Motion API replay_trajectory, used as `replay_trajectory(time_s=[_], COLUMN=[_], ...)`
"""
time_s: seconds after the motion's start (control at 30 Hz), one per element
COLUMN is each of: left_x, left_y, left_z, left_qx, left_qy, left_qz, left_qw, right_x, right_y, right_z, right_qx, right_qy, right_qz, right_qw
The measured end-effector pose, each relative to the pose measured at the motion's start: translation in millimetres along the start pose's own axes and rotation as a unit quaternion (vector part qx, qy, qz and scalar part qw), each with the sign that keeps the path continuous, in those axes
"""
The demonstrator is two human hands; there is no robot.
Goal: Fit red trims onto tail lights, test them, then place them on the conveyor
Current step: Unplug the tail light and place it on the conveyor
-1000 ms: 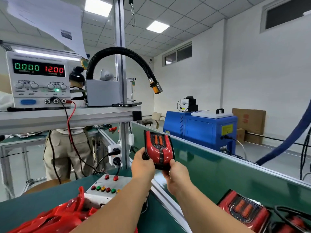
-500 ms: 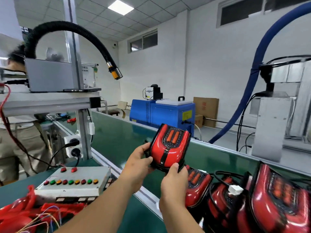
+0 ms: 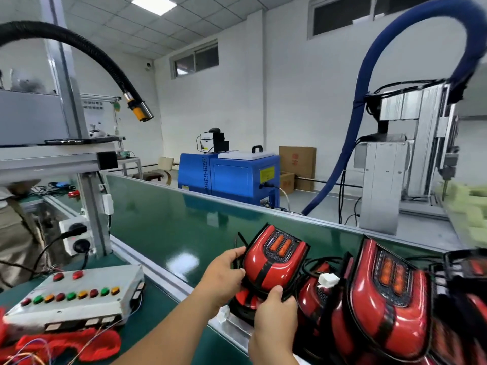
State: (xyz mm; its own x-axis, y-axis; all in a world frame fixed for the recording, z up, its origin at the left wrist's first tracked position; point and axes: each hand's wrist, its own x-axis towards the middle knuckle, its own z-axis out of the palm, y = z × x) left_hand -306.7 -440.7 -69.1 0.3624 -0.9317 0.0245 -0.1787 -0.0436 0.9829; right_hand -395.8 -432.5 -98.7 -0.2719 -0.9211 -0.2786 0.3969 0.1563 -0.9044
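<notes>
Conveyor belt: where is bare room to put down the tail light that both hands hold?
The belt is bare left of the held tail light, between its near rail and far rail. To the right, other tail lights crowd it.

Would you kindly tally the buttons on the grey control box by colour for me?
Red buttons: 5
Green buttons: 3
Orange buttons: 3
Total: 11
</notes>
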Motion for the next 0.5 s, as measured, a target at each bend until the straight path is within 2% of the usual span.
replay_trajectory(time_s=[0.23,0.37,0.5], left_x=[0.2,1.8,2.8], left_y=[-3.3,-2.3,-5.6], left_z=[3.5,-1.0,-5.1], left_qx=[0.075,0.144,0.147], left_qy=[-0.006,-0.008,-0.001], left_qz=[0.008,0.006,-0.001], left_qw=[0.997,0.989,0.989], right_x=[2.1,-2.6,-2.5], right_y=[-0.4,2.9,7.6], right_z=[-9.7,-15.1,-15.6], right_qx=[-0.003,0.000,-0.005], right_qy=[0.008,0.017,0.040], right_qz=[0.012,-0.016,-0.001], right_qw=[1.000,1.000,0.999])
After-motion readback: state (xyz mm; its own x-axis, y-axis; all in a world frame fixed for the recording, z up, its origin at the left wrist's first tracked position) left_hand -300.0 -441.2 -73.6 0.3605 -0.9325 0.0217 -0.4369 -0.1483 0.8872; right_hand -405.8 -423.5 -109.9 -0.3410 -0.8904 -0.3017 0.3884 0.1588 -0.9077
